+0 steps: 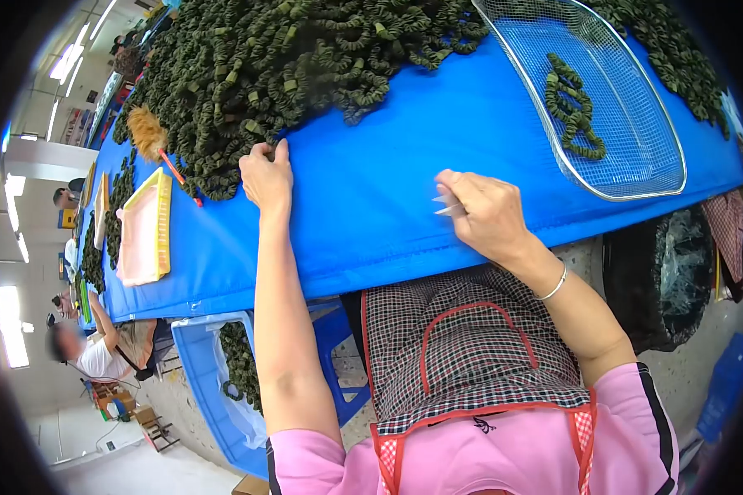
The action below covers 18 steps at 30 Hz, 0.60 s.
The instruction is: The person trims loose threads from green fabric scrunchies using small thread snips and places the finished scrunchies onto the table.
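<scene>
A large heap of dark green ruched rings, which look like scrunchies (pixel 248 74), covers the far left of the blue table. My left hand (pixel 267 177) is at the heap's near edge. Its thumb and fingers are bent around one scrunchie there, mostly hidden by the fingers. Over the bare blue cloth near the table's front edge, my right hand (pixel 491 213) is closed around small metal thread snips (pixel 449 205). Their pointed blades stick out to the left, slightly apart and touching nothing.
A wire mesh basket (pixel 627 157) holding a few scrunchies (pixel 571 107) lies at the right. Left stand a pink and yellow tray (pixel 144 231) and a duster (pixel 149 136). Below the table are a blue crate (pixel 198 363) and a black bag (pixel 660 272). Another person (pixel 99 355) sits far left.
</scene>
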Available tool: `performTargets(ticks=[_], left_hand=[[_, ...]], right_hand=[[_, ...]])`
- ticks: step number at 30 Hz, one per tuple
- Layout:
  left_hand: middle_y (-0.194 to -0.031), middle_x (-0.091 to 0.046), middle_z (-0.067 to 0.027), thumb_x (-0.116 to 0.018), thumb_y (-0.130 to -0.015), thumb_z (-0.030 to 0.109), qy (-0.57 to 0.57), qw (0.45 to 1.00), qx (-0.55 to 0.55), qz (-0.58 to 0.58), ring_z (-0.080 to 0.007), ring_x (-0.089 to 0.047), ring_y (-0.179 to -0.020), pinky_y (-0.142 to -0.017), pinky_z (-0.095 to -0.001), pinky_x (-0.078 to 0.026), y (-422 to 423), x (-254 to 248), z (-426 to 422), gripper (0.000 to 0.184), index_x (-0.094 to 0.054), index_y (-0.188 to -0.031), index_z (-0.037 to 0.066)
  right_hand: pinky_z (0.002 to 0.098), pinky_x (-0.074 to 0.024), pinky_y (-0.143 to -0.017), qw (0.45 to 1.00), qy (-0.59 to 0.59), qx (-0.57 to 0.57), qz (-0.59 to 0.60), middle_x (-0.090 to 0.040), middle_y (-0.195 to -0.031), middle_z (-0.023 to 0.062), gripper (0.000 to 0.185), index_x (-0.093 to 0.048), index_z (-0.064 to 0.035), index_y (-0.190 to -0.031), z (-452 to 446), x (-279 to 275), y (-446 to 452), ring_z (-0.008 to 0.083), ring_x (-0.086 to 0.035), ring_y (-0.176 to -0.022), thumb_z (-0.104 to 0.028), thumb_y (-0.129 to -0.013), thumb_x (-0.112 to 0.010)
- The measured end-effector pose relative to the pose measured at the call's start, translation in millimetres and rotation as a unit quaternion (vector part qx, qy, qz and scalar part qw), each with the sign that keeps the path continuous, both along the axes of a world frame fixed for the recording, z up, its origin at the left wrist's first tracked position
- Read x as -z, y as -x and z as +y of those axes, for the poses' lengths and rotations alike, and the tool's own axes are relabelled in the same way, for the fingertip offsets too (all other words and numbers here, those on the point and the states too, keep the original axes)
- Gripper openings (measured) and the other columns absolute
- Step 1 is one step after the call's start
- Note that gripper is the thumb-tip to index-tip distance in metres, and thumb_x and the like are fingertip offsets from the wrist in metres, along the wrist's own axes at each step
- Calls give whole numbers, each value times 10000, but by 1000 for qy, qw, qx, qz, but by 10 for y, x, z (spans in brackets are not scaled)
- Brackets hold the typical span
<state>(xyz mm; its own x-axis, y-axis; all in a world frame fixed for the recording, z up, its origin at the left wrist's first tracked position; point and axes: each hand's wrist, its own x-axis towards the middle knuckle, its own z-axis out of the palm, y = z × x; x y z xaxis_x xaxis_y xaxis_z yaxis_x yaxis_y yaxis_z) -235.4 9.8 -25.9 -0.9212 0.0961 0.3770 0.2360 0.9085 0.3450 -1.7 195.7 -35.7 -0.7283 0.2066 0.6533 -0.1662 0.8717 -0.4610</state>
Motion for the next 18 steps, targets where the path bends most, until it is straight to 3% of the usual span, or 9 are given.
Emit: performTargets(ticks=[2,4,7,9,10,12,13,15,18], left_hand=[[-684,-533,-97,-592,-776,338,-55,993,66,82,-227,-516,-663,-609,-331,-412,-57,80,-99,333,-610,-792,6],[-702,-531,-50,-563,-815,300,-186,974,103,-82,-159,-515,-660,-575,-283,-394,-498,-178,-138,300,-598,-770,6],[-802,-542,-36,-522,-857,225,-549,705,222,-390,-122,-496,-645,-603,-251,-397,-1420,-336,-182,202,-549,-893,28],[-892,-531,-51,-564,-834,193,-613,593,236,-466,-122,-493,-732,-649,-266,-419,-1864,-210,-238,199,-551,-921,15],[-903,-525,-52,-585,-821,213,-626,541,268,-494,-129,-495,-758,-661,-276,-412,-2015,-176,-251,222,-548,-912,14],[-896,-515,-42,-595,-811,216,-623,505,301,-515,-128,-493,-775,-694,-266,-401,-2213,-111,-304,231,-543,-901,10],[-892,-511,-36,-599,-803,208,-576,550,308,-520,-123,-492,-786,-710,-259,-395,-2265,-96,-348,225,-545,-888,7],[-890,-506,-29,-621,-767,126,-483,600,309,-557,-109,-489,-813,-749,-258,-395,-2314,-162,-395,238,-510,-936,1],[-902,-523,-41,-606,-770,47,-494,674,248,-489,-100,-497,-834,-752,-254,-410,-2429,-248,-227,280,-448,-997,9]], right_hand=[[323,-431,-446,1000,4,-7,2,-576,-648,71,168,-554,-42,-879,5,-8,-19,225,-565,-525,-78,-726,-614],[321,-429,-439,1000,14,-9,12,-573,-662,76,178,-554,-39,-882,8,-19,-21,228,-561,-524,-87,-723,-621],[311,-434,-453,998,49,-23,23,-574,-705,84,212,-556,-33,-907,-22,-77,-47,219,-563,-556,-120,-729,-633],[296,-450,-495,994,98,-46,22,-586,-752,84,245,-558,-24,-947,-77,-144,-61,187,-576,-606,-152,-753,-635],[287,-453,-534,963,241,-118,-37,-591,-775,82,257,-555,-17,-964,-145,-136,-100,167,-572,-644,-165,-767,-629],[270,-459,-613,813,509,-243,-145,-602,-821,78,286,-551,-4,-1000,-322,-110,-228,127,-565,-720,-192,-795,-619],[260,-439,-704,767,533,-301,-193,-603,-863,75,309,-540,13,-1038,-344,-126,-266,99,-531,-780,-203,-825,-594],[253,-431,-687,735,566,-307,-213,-576,-786,42,234,-546,17,-958,-393,-143,-369,94,-512,-730,-171,-824,-586],[247,-426,-708,707,581,-310,-257,-541,-790,14,220,-531,-2,-952,-397,-201,-510,85,-496,-748,-176,-829,-585]])
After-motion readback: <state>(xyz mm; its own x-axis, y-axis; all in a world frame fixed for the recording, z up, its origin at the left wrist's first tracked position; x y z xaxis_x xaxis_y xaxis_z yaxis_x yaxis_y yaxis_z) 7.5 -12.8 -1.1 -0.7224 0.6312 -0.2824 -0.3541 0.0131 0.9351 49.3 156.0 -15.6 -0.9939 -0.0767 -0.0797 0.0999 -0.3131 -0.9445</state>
